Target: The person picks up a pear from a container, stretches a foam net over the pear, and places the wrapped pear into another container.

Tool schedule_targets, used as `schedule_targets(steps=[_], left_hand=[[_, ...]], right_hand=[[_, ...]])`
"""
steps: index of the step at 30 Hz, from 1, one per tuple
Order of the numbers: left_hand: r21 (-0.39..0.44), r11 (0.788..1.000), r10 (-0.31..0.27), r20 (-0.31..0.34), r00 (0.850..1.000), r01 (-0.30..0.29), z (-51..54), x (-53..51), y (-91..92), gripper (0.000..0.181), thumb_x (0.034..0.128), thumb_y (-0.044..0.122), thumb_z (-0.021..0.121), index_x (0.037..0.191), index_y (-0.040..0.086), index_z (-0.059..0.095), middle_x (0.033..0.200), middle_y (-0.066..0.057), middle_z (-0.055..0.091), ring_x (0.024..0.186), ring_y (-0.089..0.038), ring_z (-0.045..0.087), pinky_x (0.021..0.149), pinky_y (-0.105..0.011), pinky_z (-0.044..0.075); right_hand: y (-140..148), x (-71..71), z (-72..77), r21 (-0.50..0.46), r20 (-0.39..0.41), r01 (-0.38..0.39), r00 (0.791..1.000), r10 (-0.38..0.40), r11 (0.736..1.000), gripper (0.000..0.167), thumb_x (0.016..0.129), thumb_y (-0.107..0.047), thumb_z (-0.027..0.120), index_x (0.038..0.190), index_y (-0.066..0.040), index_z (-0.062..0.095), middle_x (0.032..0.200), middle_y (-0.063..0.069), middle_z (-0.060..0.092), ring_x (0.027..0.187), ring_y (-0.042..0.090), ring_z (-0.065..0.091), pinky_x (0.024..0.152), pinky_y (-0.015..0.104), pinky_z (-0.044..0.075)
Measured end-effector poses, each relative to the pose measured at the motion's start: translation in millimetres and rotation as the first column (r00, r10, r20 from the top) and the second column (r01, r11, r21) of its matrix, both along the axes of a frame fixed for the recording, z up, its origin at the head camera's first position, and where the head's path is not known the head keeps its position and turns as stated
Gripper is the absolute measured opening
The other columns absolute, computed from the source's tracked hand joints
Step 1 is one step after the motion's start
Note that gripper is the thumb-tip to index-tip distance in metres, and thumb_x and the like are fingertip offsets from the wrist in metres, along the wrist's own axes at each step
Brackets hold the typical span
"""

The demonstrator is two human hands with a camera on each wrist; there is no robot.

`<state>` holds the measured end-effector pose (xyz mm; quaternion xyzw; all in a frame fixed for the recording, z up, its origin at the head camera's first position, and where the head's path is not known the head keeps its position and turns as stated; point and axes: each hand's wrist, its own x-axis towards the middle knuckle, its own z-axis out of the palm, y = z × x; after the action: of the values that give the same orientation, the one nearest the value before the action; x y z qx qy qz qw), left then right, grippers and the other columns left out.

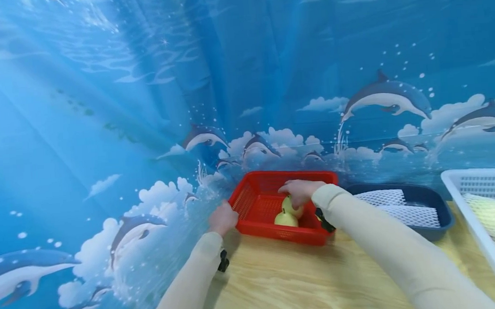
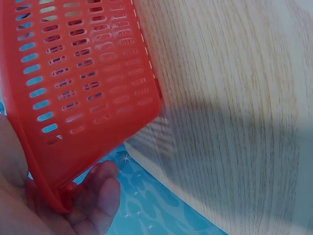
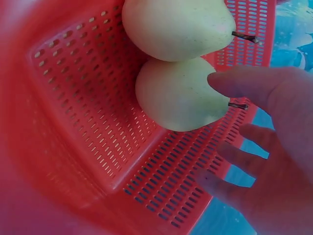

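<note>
A red plastic basket (image 1: 264,234) with slotted walls stands on the wooden table, holding two pale yellow pears, a nearer pear (image 1: 285,219) and a farther pear (image 1: 291,208). My left hand (image 1: 223,218) grips the basket's rim at its left end; in the left wrist view the fingers (image 2: 105,191) curl round the rim's corner. Inside the basket, my right hand (image 1: 302,192) is over the farther pear. The right wrist view shows its thumb (image 3: 239,81) at one pear (image 3: 178,95), with the other fingers apart; whether the thumb touches is unclear.
Right of the basket is a dark blue tray (image 1: 440,209) with white foam nets (image 1: 408,214). Farther right, a white basket (image 1: 468,216) holds a yellowish fruit in foam netting (image 1: 491,215). A blue dolphin-print curtain (image 1: 251,78) hangs behind and at the left.
</note>
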<state>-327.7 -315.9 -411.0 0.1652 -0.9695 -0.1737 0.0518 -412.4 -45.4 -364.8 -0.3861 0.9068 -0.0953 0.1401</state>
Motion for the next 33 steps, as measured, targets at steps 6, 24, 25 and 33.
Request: schedule_targets(steps=[6, 24, 25, 33], left_hand=[[0.035, 0.999, 0.021, -0.008, 1.000, -0.021, -5.8, -3.5, 0.0, 0.046, 0.0937, 0.017, 0.057, 0.134, -0.002, 0.045, 0.088, -0.012, 0.061, 0.070, -0.026, 0.060, 0.056, -0.039, 0.049], [0.035, 0.999, 0.023, 0.008, 1.000, -0.023, -3.6, -2.9, -0.2, 0.055, 0.0951, 0.017, 0.055, 0.144, -0.003, 0.039, 0.100, -0.018, 0.065, 0.076, -0.027, 0.061, 0.063, -0.044, 0.052], [0.032, 0.999, 0.024, 0.006, 1.000, -0.024, -3.4, -2.4, -0.2, 0.055, 0.0950, 0.018, 0.055, 0.143, -0.003, 0.040, 0.100, -0.018, 0.065, 0.077, -0.028, 0.061, 0.064, -0.044, 0.052], [0.020, 0.999, 0.030, 0.000, 1.000, -0.030, -2.7, -1.9, 2.3, 0.049, 0.0949, 0.017, 0.054, 0.138, -0.003, 0.043, 0.098, -0.018, 0.065, 0.081, -0.030, 0.063, 0.068, -0.049, 0.053]], right_hand=[[-6, -3.5, -6.1, 0.063, 0.075, 0.039, 0.996, -0.044, 0.997, 0.075, 0.082, -0.004, 0.076, 0.149, -0.025, 0.050, 0.154, 0.009, 0.045, 0.124, 0.029, 0.047, 0.078, 0.041, 0.057], [4, 9.3, -8.7, 0.151, 0.090, 0.100, 0.989, -0.115, 0.983, 0.020, 0.081, -0.019, 0.083, 0.092, -0.019, 0.066, 0.090, 0.001, 0.064, 0.087, 0.022, 0.059, 0.070, 0.037, 0.051], [5, 8.3, -9.7, 0.148, 0.109, 0.114, 0.985, -0.131, 0.982, 0.023, 0.080, -0.019, 0.084, 0.094, -0.019, 0.066, 0.092, 0.001, 0.065, 0.090, 0.023, 0.059, 0.072, 0.038, 0.052], [15, 15.0, -6.0, 0.238, 0.090, 0.096, 0.989, -0.120, 0.967, 0.055, 0.077, -0.022, 0.085, 0.129, -0.019, 0.067, 0.128, -0.001, 0.064, 0.112, 0.022, 0.057, 0.086, 0.043, 0.056]])
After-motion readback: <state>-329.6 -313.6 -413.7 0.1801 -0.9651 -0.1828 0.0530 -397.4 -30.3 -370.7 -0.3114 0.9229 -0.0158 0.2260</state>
